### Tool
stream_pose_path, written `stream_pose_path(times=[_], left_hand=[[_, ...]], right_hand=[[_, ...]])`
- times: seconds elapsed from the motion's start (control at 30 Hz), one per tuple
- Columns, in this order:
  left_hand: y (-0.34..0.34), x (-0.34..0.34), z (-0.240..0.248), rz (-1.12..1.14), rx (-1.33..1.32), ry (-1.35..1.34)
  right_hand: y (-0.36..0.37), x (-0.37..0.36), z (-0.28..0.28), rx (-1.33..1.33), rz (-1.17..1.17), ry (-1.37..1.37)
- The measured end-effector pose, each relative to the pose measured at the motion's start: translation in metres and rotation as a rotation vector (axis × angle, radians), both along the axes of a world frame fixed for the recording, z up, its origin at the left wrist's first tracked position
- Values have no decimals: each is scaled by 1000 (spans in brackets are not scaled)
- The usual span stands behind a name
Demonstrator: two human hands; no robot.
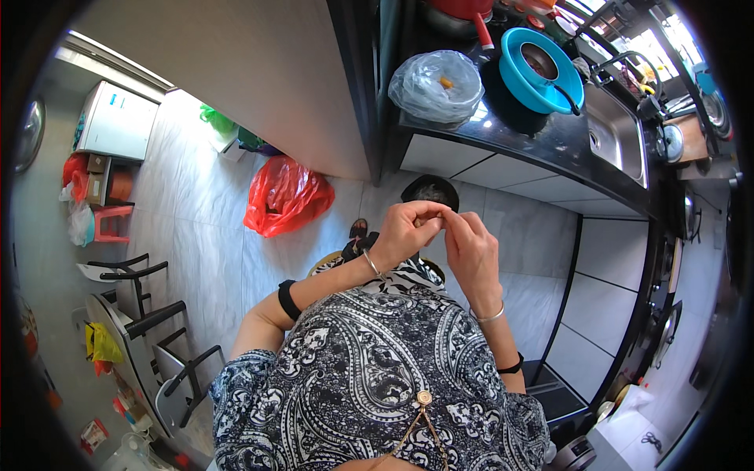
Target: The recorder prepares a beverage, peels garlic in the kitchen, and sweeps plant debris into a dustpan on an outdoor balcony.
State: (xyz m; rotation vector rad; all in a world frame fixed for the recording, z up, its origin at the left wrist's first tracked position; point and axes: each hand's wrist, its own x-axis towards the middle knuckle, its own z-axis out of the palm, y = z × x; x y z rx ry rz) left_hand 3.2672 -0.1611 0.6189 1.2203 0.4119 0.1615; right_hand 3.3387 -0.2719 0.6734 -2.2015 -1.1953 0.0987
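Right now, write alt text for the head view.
A person's left hand and right hand meet at the fingertips before a black-and-white paisley garment; anything pinched there is unclear. Beyond, a red plastic bag lies on the tiled floor and a turquoise basin stands on a black counter.

Daylight burns the upper-right window panes [682,41] to white and leaves glints on the glossy black stone countertop [510,124]. Another glare patch washes out the pale grey-veined floor tiles [206,228], upper left. The bare left hand [404,235] and bare right hand [476,253] look sharp; toward the dark fisheye rim, edges bend and detail softens.
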Motion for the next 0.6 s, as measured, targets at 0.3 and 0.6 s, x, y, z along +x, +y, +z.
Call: stream_pose_path(times=[0.3, 0.6], left_hand=[[-1, 0, 7, -35, -246, -16], [3, 2, 8, -17, -470, 42]], right_hand=[[-5, 3, -6, 30, -63, -52], [-13, 24, -8, 157, -247, 358]])
